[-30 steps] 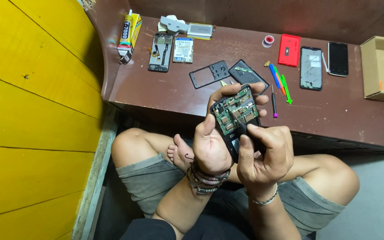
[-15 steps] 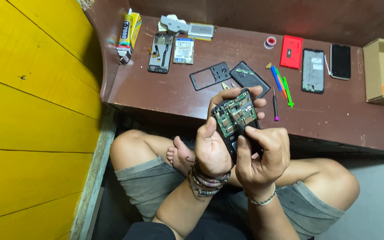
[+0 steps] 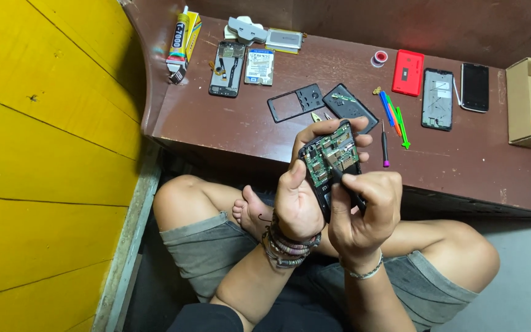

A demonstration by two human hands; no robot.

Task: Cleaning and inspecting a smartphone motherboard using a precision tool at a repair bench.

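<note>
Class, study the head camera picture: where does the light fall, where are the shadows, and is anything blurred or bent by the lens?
Head view: even, soft light on the yellow wall and the brown table; deep shadow under the table edge. The opened phone, left hand and right hand are sharp. Wide lens curves the wall boards and the table's left edge.

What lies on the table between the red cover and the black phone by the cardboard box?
In the head view, an opened phone frame lies between the red cover and black phone.

A small phone-repair workshop: a low dark-brown wooden table [image 3: 228, 123] carries opened phones [image 3: 227, 69], a black plastic phone frame [image 3: 296, 102], coloured plastic pry tools [image 3: 394, 117] and a yellow-boxed glue tube [image 3: 179, 43], beside a yellow plank wall [image 3: 44, 154].
</note>
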